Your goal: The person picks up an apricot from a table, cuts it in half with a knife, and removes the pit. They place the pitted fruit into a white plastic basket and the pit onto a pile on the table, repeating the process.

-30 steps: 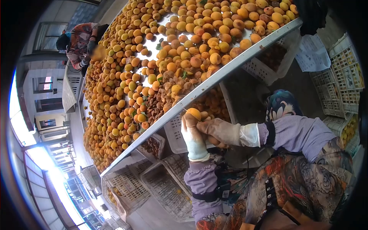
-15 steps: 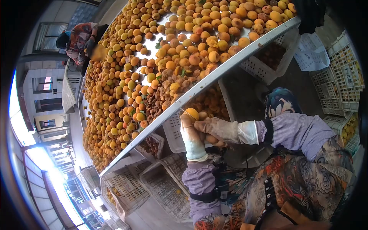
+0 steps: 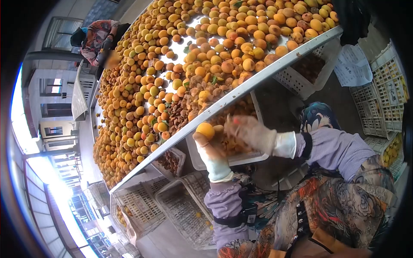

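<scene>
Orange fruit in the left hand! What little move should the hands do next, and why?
Maybe bring the right hand over to the orange fruit. The left hand is already holding it, while the right hand is off to one side, in front of the white crate. Its fingers are too blurry to tell whether they hold anything.

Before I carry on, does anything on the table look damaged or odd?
Yes: brown, rough pieces lie heaped by the table's rim, unlike the smooth orange apricots; whether pits or spoiled fruit, I cannot tell.

The left hand (image 3: 210, 150) curls its fingers (image 3: 200, 139) near the right hand (image 3: 253, 134), whose outline is blurred
</scene>
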Motion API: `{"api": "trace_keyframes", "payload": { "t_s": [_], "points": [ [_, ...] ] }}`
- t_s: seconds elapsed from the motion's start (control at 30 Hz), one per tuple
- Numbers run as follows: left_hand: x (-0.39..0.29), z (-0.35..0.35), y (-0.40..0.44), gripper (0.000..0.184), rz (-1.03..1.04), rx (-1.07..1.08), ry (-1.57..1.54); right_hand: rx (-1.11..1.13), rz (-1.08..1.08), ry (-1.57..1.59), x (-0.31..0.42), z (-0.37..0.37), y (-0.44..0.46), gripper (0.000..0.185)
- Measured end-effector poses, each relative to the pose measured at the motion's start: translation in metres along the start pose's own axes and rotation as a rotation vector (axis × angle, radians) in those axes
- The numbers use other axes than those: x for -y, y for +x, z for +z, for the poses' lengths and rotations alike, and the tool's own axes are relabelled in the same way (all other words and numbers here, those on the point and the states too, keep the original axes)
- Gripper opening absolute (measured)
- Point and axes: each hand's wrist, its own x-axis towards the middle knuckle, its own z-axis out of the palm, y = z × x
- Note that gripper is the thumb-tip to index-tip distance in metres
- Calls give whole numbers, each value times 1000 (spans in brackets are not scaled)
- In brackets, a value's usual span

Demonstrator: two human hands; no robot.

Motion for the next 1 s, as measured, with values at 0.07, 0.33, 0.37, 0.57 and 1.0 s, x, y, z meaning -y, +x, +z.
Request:
{"api": "trace_keyframes", "payload": {
  "t_s": [0.07,0.33,0.37,0.57,1.0],
  "points": [
    [-2,2,-8,65,216,16,334,-37,-405,-171,18,-1,5,34],
    [2,37,-21,62,548,149,647,-180,-373,-748,40,13,-4,27],
    [-2,35,-22,60,596,156,785,-138,-316,-586,44,17,-6,27],
    [3,42,-27,54,613,70,753,-79,-335,-169,9,12,20,37],
    [-5,50,-25,33,-13,-126,-102,-384,-573,-712,15,30,21,18]
  ]
}}
